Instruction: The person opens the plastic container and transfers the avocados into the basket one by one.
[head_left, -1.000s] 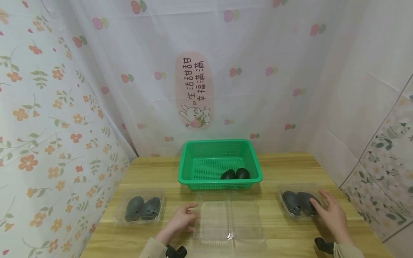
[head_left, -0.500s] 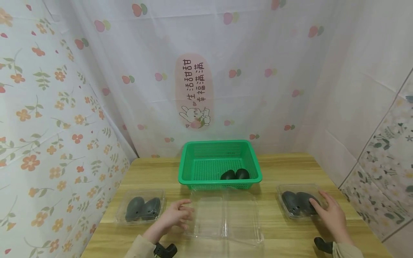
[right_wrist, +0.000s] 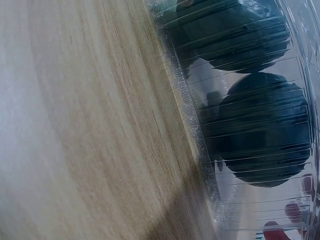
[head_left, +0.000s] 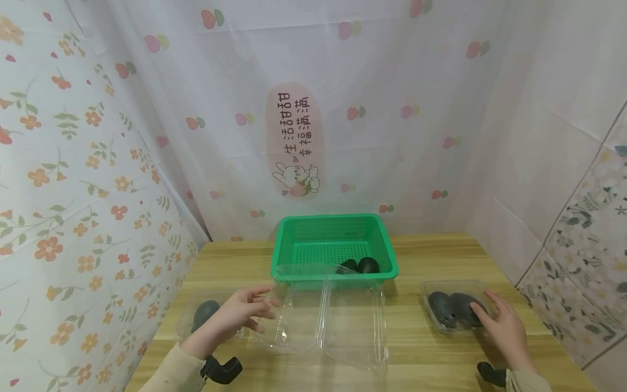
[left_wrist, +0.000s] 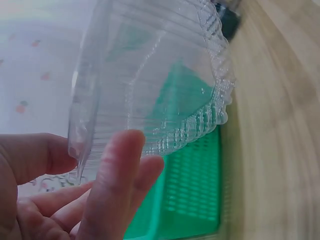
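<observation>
An unfolded clear plastic clamshell box (head_left: 354,326) hangs over the middle of the table, its far edge overlapping the green basket in the head view. My left hand (head_left: 234,317) pinches its left edge; in the left wrist view the thumb (left_wrist: 55,155) lies on one side of the rim, fingers on the other. At the right, my right hand (head_left: 502,322) grips the right side of a closed clamshell box (head_left: 443,326), thumb over the lid. Inside it lie two dark avocados (head_left: 441,306). The right wrist view shows the avocados (right_wrist: 265,130) through the ribbed wall; that hand is mostly hidden there.
A green basket (head_left: 281,245) stands at the back of the wooden table (head_left: 431,250), with two dark avocados (head_left: 368,265) in its front right corner. Another clamshell box (head_left: 186,326) with avocados sits at the left, partly behind my left hand. Curtains surround the table.
My left hand has lifted the unfolded clamshell off the table and drawn it left, tilting it, and now covers part of the left box. The right hand and its box have stayed put.
</observation>
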A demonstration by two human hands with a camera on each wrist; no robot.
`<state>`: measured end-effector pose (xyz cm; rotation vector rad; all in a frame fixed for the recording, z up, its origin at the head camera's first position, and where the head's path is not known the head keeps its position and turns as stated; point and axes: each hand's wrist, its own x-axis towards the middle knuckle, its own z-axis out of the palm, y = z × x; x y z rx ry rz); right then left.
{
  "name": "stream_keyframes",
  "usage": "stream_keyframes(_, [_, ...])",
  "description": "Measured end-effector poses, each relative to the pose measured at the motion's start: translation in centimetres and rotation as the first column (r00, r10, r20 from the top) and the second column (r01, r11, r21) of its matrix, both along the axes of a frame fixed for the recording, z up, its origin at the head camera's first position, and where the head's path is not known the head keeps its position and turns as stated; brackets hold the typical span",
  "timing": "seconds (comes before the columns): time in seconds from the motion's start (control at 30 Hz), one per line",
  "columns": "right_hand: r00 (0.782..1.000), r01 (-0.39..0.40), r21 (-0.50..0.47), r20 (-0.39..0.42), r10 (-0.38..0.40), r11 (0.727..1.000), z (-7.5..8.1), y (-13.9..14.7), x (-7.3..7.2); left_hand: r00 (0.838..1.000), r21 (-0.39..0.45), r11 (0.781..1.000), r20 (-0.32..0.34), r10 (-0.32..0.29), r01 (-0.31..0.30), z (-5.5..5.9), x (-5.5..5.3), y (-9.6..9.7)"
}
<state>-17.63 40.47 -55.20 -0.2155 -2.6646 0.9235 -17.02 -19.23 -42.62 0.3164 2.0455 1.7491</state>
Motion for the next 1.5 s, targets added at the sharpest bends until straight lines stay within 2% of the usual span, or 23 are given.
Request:
stream_keyframes(0.13, [1.000, -0.002, -0.004, -0.005, 0.002, 1.000, 0.1, -0.1, 0.1, 1.000, 0.008, 1.000, -0.007, -0.022, 0.022, 1.5, 0.0, -1.2])
stream_keyframes(0.3, [1.000, 0.003, 0.010, -0.015, -0.003, 1.000, 0.3, 0.1, 0.2, 1.000, 0.013, 1.000, -0.012, -0.010, 0.011, 2.9, -0.3, -3.0])
stream_keyframes(0.43, [1.000, 0.007, 0.009, -0.004, -0.007, 1.000, 0.5, 0.1, 0.2, 1.000, 0.000, 1.000, -0.022, 0.014, -0.014, 3.7, -1.0, -5.0])
stream_keyframes(0.67, [1.000, 0.008, -0.008, -0.001, -0.008, 1.000, 0.5, -0.3, 0.3, 0.990, -0.064, 0.990, -0.063, 0.124, -0.128, 4.2, -2.5, -8.8])
stream_keyframes(0.8, [1.000, 0.008, -0.013, 0.009, -0.008, 1.000, 0.5, -0.3, 0.3, 0.978, -0.085, 0.976, -0.074, 0.194, -0.200, 3.9, -3.3, -10.7])
stream_keyframes(1.03, [1.000, 0.011, 0.001, 0.008, -0.011, 1.000, 0.3, -0.2, 0.2, 0.946, -0.073, 0.943, -0.040, 0.322, -0.324, 2.7, -4.5, -13.1])
stream_keyframes(1.27, [1.000, 0.021, 0.014, -0.007, -0.021, 1.000, 0.2, 0.0, 0.3, 0.904, -0.036, 0.903, 0.006, 0.428, -0.427, 1.7, -5.8, -14.0])
stream_keyframes(1.5, [1.000, 0.005, -0.011, -0.003, -0.005, 1.000, 0.2, -0.1, 0.2, 0.865, -0.037, 0.864, 0.006, 0.502, -0.502, 1.6, -6.8, -14.8])
